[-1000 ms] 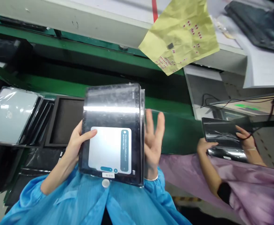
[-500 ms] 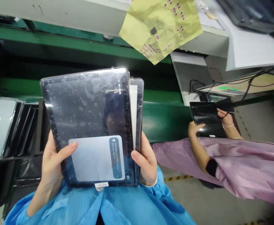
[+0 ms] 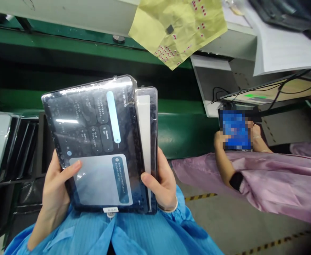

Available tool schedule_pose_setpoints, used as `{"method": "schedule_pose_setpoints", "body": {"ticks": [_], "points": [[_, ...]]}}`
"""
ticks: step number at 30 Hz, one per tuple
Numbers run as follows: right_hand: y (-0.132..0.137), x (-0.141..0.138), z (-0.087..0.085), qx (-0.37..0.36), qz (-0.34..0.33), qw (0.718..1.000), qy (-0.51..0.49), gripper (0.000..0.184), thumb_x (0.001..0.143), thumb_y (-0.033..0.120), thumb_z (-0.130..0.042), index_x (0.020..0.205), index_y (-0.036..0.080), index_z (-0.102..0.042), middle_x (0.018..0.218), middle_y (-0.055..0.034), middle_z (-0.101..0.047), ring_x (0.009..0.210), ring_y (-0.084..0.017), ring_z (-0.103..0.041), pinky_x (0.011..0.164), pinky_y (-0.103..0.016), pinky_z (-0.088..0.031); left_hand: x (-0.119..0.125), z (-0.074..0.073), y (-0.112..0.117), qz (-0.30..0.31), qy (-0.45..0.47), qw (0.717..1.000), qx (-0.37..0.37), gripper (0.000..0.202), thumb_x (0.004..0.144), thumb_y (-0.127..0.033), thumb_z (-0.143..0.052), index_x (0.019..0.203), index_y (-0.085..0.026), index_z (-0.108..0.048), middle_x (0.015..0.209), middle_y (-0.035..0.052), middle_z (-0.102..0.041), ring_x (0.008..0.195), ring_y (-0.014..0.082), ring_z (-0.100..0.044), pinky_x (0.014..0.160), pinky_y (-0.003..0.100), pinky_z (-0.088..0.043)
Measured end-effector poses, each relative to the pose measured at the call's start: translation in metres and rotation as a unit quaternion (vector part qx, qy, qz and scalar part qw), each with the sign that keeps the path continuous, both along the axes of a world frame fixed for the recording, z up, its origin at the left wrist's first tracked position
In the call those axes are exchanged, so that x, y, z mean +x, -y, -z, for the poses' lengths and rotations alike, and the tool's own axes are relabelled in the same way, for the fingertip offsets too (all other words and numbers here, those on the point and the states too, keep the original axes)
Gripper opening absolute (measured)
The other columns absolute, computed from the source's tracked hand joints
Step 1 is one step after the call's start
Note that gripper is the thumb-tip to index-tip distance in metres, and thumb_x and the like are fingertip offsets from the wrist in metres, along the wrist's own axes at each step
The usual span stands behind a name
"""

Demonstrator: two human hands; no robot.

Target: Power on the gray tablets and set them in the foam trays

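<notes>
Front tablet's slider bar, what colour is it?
The slider bar is pale blue, clearest in the head view.

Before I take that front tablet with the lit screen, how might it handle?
The front tablet is probably stiff: it looks like a flat slab with straight edges. It may slide against the device behind it, since the two sit fanned and look glossy. Its broad, shiny screen suggests it could crack if dropped.
</notes>
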State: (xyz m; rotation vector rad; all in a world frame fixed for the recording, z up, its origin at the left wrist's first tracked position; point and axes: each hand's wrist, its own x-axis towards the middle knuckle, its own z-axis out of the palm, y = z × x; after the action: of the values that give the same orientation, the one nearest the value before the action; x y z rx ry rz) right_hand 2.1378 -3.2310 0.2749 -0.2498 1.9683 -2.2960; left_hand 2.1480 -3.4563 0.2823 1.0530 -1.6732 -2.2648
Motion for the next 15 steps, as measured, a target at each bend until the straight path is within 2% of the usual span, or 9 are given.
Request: {"method": "schedule_pose_setpoints", "body": {"ticks": [4, 7, 10, 13, 15], "points": [[0.003, -0.002, 0.003, 0.01, 0.02, 0.999, 0.042, 0.06, 0.093, 0.048, -0.075, 0.148, 0.034, -0.055, 0.141, -0.0008, -0.071, 0.129, -0.027, -0.069, 0.111, -0.045, -0.059, 0.0, 0.002, 0.001, 0.0, -0.007, 1.0, -0.013, 0.067, 0.057, -0.031, -0.097, 0.121, -0.031, -0.077, 0.104, -0.0024, -0.081, 0.086, 0.0201, -0.076, 0.068, 0.021, -0.063], [0.001, -0.013, 0.019, 0.023, 0.051, 0.996, 0.075, 0.06, 0.087, 0.046, -0.081, 0.142, 0.029, -0.061, 0.133, -0.0027, -0.074, 0.121, -0.027, -0.072, 0.106, -0.043, -0.062, -0.004, 0.007, 0.01, 0.001, -0.039, 0.998, -0.052, 0.065, 0.058, -0.027, -0.098, 0.12, -0.028, -0.076, 0.107, -0.0038, -0.081, 0.092, 0.0158, -0.075, 0.074, 0.015, -0.061], [-0.007, -0.036, 0.054, 0.042, 0.065, 0.993, 0.094, 0.063, 0.08, 0.044, -0.086, 0.137, 0.027, -0.065, 0.137, -0.0042, -0.073, 0.122, -0.028, -0.071, 0.108, -0.045, -0.06, -0.01, 0.017, 0.038, 0.015, -0.044, 0.997, -0.058, 0.065, 0.053, -0.022, -0.1, 0.113, -0.023, -0.076, 0.096, -0.0046, -0.082, 0.081, 0.0134, -0.074, 0.066, 0.013, -0.06], [-0.013, -0.062, 0.102, 0.056, 0.07, 0.988, 0.125, 0.07, 0.073, 0.051, -0.087, 0.134, 0.024, -0.068, 0.14, -0.0071, -0.071, 0.129, -0.031, -0.066, 0.116, -0.049, -0.052, -0.013, 0.03, 0.086, 0.006, -0.017, 0.997, -0.072, 0.062, 0.049, -0.021, -0.103, 0.105, -0.022, -0.076, 0.086, -0.0081, -0.081, 0.069, 0.0109, -0.072, 0.061, 0.013, -0.06], [-0.011, -0.076, 0.135, 0.061, 0.075, 0.984, 0.15, 0.075, 0.067, 0.058, -0.086, 0.131, 0.022, -0.07, 0.132, -0.0092, -0.075, 0.128, -0.034, -0.066, 0.115, -0.052, -0.051, -0.014, 0.04, 0.118, 0.012, 0.019, 0.997, -0.078, 0.055, 0.049, -0.024, -0.104, 0.095, -0.021, -0.074, 0.08, -0.0092, -0.08, 0.065, 0.0105, -0.072, 0.059, 0.014, -0.061]]}}
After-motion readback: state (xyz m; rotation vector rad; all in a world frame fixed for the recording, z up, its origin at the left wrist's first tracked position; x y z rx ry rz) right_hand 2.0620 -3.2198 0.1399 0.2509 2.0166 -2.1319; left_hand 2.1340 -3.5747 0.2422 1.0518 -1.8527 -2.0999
